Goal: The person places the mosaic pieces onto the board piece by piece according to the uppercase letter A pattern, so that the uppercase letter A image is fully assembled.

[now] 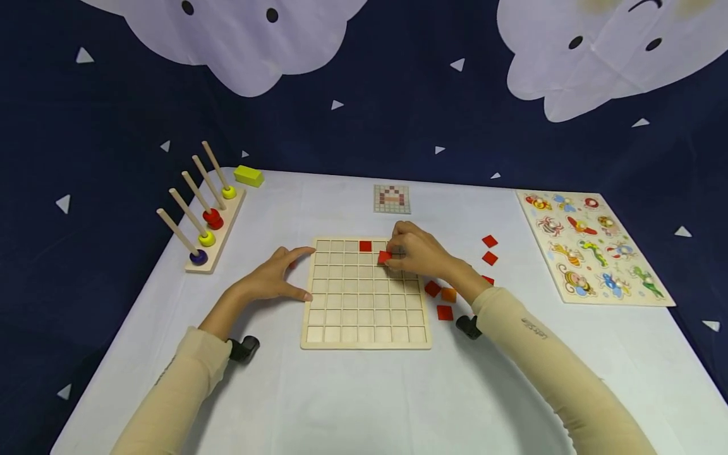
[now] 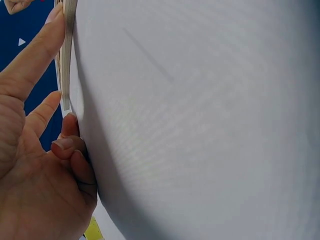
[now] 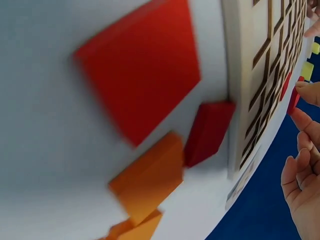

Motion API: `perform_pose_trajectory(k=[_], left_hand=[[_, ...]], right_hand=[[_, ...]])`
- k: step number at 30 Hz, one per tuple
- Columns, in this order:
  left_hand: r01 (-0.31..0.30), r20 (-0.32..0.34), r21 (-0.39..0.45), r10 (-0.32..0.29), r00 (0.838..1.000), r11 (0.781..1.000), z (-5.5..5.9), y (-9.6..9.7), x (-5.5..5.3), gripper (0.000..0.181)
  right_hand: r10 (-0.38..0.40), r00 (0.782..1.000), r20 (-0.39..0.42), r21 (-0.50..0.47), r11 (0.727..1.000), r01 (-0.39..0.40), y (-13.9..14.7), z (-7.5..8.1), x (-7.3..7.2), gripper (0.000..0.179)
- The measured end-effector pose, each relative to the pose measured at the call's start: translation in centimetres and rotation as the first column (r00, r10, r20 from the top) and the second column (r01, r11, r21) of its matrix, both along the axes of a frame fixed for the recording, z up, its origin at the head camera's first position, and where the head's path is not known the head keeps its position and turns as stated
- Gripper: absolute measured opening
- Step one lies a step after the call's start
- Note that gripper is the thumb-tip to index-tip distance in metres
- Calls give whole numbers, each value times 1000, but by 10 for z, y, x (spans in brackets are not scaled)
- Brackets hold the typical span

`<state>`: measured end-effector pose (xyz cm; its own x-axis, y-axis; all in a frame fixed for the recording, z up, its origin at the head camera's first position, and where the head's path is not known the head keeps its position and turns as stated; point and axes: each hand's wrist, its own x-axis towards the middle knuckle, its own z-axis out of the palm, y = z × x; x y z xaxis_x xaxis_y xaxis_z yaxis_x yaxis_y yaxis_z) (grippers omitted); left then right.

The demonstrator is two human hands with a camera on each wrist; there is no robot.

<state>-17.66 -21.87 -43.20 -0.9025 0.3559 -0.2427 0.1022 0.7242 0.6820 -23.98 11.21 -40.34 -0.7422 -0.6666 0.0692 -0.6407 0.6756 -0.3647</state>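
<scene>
Free bench at six o'clock
From the grid board, we meet tiles at three, upright pegs at ten.

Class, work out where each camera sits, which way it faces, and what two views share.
Head: worn on the head, facing forward and down at the grid board; both sleeves, left hand and right hand show.
Left wrist: worn there, facing the board's edge and white tabletop; left hand, plus a bit of the right.
Right wrist: worn there, facing loose tiles and the board; right hand, plus a bit of the left.
Head and right wrist share the pinched red tile.
</scene>
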Motion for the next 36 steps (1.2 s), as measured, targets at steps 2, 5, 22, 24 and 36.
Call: perform_pose_trajectory(k=[2, 5, 22, 24, 36], left_hand=[[1, -4, -6, -1, 1000, 1000, 0, 0, 0, 103], [-2, -2, -15, 2, 1000, 1000, 0, 0, -1, 103], [5, -6, -6, -5, 1000, 1000, 0, -1, -3, 103], [2, -2, -10, -2, 1000, 1000, -1, -1, -3, 103], [-5, 0, -5, 5, 1000, 1000, -3, -2, -2, 102]], right_hand=[[9, 1000, 6, 5, 1000, -9, -5, 0, 0, 26], [29, 1000, 6, 7, 1000, -29, -11, -2, -1, 26], [95, 995, -40, 20, 995, -95, -42, -3, 0, 25], [95, 995, -38, 30, 995, -94, -45, -3, 0, 23], [90, 995, -44, 86, 993, -86, -62, -4, -2, 23]])
